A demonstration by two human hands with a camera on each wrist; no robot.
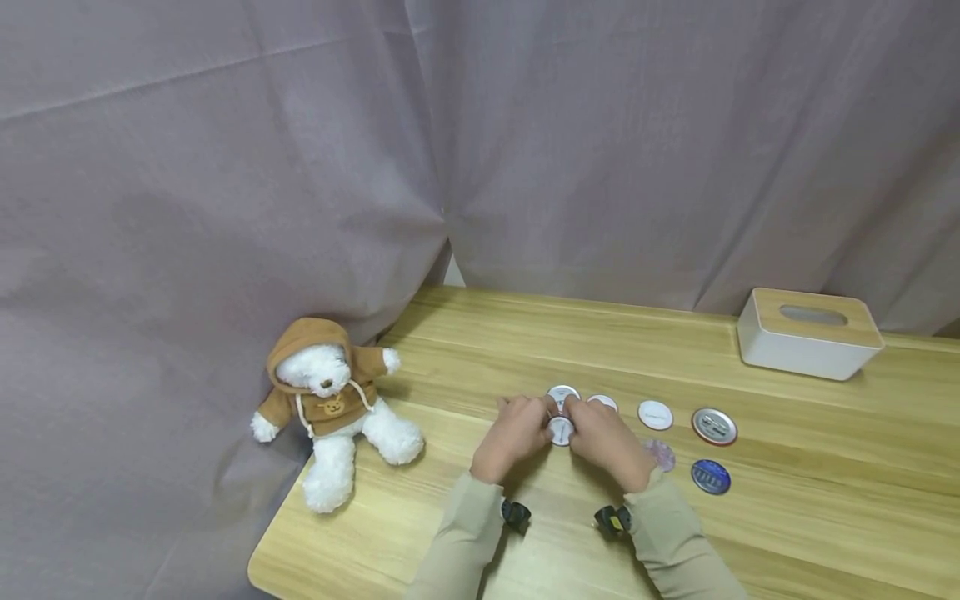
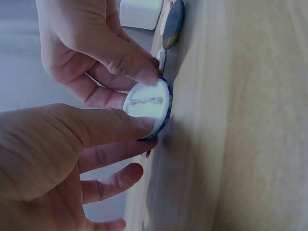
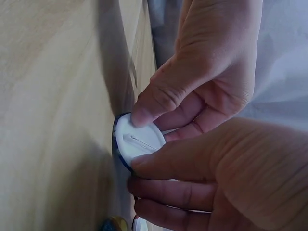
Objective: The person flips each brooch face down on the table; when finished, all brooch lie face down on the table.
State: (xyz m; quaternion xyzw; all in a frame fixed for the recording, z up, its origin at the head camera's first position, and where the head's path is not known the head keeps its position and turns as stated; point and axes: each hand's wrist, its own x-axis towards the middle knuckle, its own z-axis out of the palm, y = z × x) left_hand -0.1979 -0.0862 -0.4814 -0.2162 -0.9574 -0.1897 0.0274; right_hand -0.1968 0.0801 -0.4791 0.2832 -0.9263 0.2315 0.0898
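Observation:
Both hands hold one round pin badge [image 1: 560, 431] between them, its white back turned up. In the left wrist view the badge [image 2: 153, 91] shows a metal safety pin across its back and a dark blue rim. My left hand [image 1: 517, 433] pinches one edge with the thumb on the back and fingers beneath. On the opposite edge, my right hand [image 1: 609, 440] pinches it the same way. The pin looks thin and slanted on the badge [image 3: 126, 126] in the right wrist view. Just beyond the hands lies a silver-backed badge [image 1: 562, 393].
Right of the hands lie a white badge [image 1: 656, 415], a silver-backed badge [image 1: 715, 426], a blue badge [image 1: 710, 477] and a pinkish badge [image 1: 662, 454]. Another white badge [image 1: 603, 402] is partly hidden. A tissue box [image 1: 813, 333] stands back right; a plush bear [image 1: 330, 417] sits left.

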